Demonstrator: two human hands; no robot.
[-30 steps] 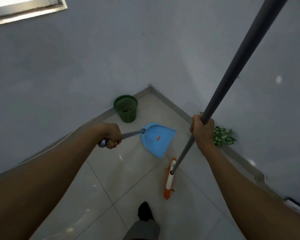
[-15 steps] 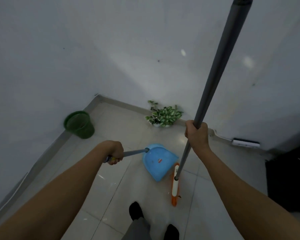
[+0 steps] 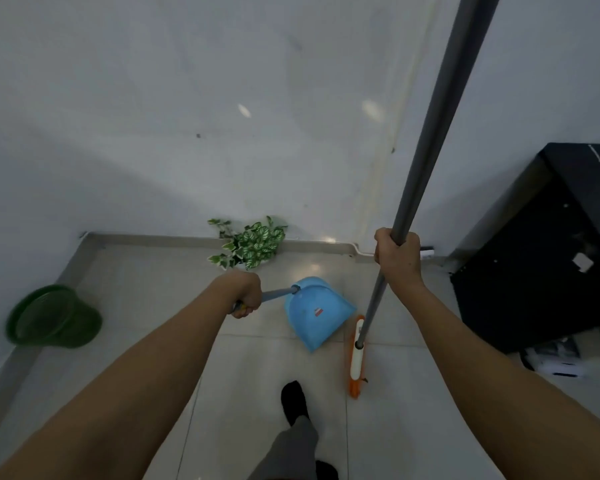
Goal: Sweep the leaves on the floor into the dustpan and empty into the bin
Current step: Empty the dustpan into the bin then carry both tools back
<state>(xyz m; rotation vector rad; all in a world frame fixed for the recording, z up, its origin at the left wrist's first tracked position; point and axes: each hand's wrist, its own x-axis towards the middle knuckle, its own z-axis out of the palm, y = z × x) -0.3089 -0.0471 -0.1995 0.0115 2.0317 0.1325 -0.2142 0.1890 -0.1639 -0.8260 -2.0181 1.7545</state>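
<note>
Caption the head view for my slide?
Left hand holds the blue dustpan, right hand grips the broom, leaves lie by the wall.

Blue dustpan (image 3: pixel 317 313) just beside orange-white head of broom (image 3: pixel 413 192); variegated leaves (image 3: pixel 250 245) heaped against wall (image 3: pixel 187 133); green bin (image 3: pixel 54 318) well apart, left.

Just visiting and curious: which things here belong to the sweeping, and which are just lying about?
For the job: broom in the right hand; blue dustpan in the left hand; green bin; leaves by the wall.
Lying about: black cabinet.
</note>
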